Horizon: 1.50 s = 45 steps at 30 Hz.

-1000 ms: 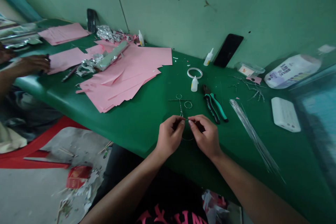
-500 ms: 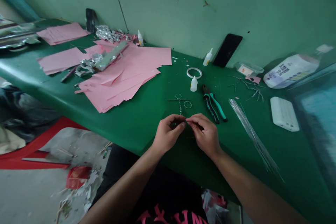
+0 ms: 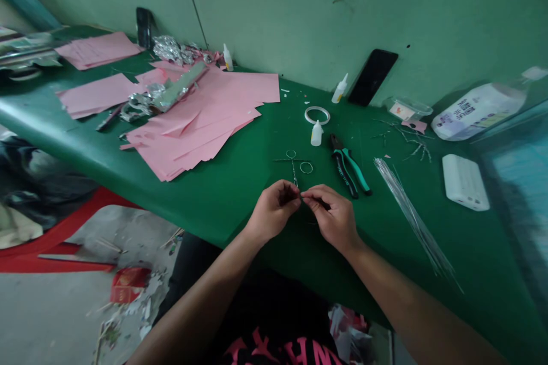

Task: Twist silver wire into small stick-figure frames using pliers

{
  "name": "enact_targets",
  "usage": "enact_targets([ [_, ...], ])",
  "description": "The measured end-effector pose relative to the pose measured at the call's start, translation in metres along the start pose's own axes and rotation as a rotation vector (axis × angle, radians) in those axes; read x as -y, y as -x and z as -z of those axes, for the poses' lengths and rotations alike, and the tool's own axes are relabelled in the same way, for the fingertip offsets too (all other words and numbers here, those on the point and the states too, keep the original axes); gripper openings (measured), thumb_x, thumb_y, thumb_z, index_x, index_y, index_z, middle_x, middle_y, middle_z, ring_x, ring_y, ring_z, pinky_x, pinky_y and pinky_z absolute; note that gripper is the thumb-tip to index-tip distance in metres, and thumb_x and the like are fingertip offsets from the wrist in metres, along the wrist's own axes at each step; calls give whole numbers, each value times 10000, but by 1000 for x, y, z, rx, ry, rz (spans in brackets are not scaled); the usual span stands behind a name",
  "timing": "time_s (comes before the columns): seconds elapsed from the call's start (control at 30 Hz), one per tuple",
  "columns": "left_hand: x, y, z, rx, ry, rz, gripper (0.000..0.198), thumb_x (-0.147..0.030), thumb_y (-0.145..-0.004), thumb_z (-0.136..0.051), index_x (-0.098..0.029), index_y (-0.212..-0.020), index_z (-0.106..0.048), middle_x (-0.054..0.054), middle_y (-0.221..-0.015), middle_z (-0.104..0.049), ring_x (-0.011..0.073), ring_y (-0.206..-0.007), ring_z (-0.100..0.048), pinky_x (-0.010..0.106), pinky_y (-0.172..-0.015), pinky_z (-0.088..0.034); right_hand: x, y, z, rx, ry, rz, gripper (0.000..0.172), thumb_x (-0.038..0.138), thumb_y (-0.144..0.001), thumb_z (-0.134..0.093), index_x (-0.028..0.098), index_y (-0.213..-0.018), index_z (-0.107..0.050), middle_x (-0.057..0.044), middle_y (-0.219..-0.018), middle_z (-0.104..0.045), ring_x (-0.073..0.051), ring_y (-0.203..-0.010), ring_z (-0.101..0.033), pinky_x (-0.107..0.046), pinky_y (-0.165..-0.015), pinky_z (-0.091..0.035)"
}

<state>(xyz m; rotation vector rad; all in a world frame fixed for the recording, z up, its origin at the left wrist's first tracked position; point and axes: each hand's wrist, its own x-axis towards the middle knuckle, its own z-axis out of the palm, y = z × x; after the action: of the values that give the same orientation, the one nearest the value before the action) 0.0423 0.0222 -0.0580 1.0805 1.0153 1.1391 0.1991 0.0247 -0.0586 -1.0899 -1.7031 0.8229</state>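
My left hand (image 3: 273, 210) and my right hand (image 3: 333, 218) meet fingertip to fingertip over the green table (image 3: 240, 188) near its front edge. Both pinch a thin piece of wire (image 3: 301, 197) between thumb and forefinger; little of it shows. Just beyond my fingers lie a twisted wire figure (image 3: 293, 163) and a small wire ring (image 3: 306, 167). Green-handled pliers (image 3: 347, 166) rest to the right of them.
A glue bottle (image 3: 316, 133) and a tape ring (image 3: 317, 115) sit behind the wire pieces. Straight wires (image 3: 411, 217) fan out at right, near a white box (image 3: 465, 182). Pink paper sheets (image 3: 205, 120) and crumpled foil (image 3: 171, 91) cover the left. A phone (image 3: 373, 77) leans on the wall.
Another person's hands at the far left table edge have left the view. My two hands have drifted slightly away from me and stay pinched together on the wire.
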Motion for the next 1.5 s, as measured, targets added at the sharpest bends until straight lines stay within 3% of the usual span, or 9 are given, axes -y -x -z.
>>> enact_targets([
  [0.33, 1, -2, -3, -35, 1, 23, 173, -128, -716, -672, -152, -846, -561, 6, -754, -614, 111, -692, -590, 252, -674, -482, -4, -1, 0, -14, -59, -139, 109, 241, -856, -623, 216, -829, -725, -32, -848, -695, -155, -694, -630, -277, -571, -511],
  [0.63, 5, 0, -5, -43, -249, -73, 125, -92, -774, -575, -175, -843, -510, -9, -746, -567, 110, -675, -546, 243, -622, -432, -5, -2, -1, 1, -123, -234, 109, 244, -829, -639, 205, -829, -740, -27, -815, -689, -133, -622, -583, -254, -512, -448],
  [0.97, 1, 0, -9, 24, 57, 48, 216, -77, -750, -577, -190, -807, -402, -36, -731, -549, 76, -622, -518, 232, -623, -433, -7, -2, 1, 45, -306, -379, 85, 260, -796, -669, 202, -805, -730, 5, -691, -650, -90, -514, -475, -231, -468, -359],
  [1.13, -2, 1, -11, 6, 109, 88, 224, -88, -740, -597, -189, -783, -402, -63, -681, -504, 69, -599, -502, 230, -612, -417, -7, -3, 0, 46, -340, -362, 63, 234, -790, -674, 212, -773, -730, -3, -798, -669, -86, -544, -487, -230, -477, -352],
  [1.5, -3, 3, -9, 41, 264, 202, 275, -133, -696, -643, -192, -786, -390, -68, -664, -495, 62, -568, -500, 214, -574, -368, -8, -2, -2, 37, -304, -290, 68, 221, -800, -671, 232, -763, -727, 0, -817, -656, -118, -650, -558, -240, -543, -409],
])
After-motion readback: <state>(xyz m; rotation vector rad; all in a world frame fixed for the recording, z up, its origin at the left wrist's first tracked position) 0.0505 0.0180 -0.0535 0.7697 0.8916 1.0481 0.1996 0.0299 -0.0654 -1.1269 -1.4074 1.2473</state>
